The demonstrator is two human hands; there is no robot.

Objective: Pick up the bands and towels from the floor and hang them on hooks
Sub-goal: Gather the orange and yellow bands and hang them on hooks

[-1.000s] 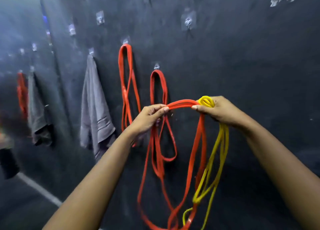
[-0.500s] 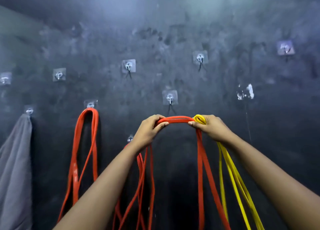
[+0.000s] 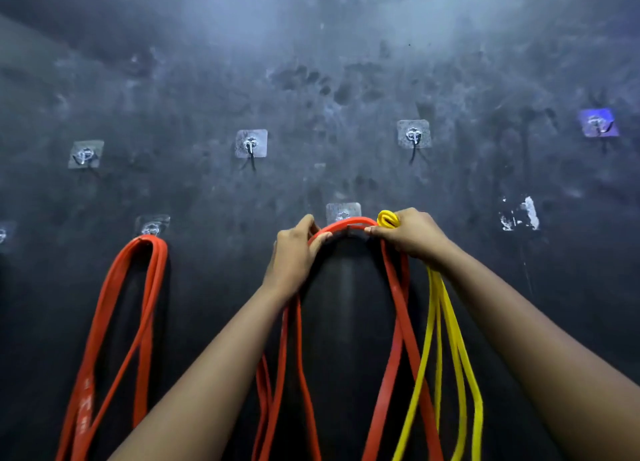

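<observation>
Both hands hold the top of a red band (image 3: 346, 225) arched against the dark wall, just below a clear adhesive hook (image 3: 343, 213). My left hand (image 3: 294, 252) pinches its left end. My right hand (image 3: 412, 233) pinches its right end and also grips a looped yellow band (image 3: 388, 218), whose strands hang down at the right. Whether the red band rests on the hook I cannot tell. Another red band (image 3: 152, 244) hangs from a hook (image 3: 151, 226) at the left.
Bare adhesive hooks are stuck on the wall higher up: one at the left (image 3: 86, 154), one in the middle (image 3: 251, 143), one at the right (image 3: 414, 134), one at the far right (image 3: 598, 122). A patch of torn white residue (image 3: 519, 214) marks the wall at the right.
Both hands have lifted the red band up the wall to just under the middle hook. The view has swung up and to the right, and the grey towel has left the frame.
</observation>
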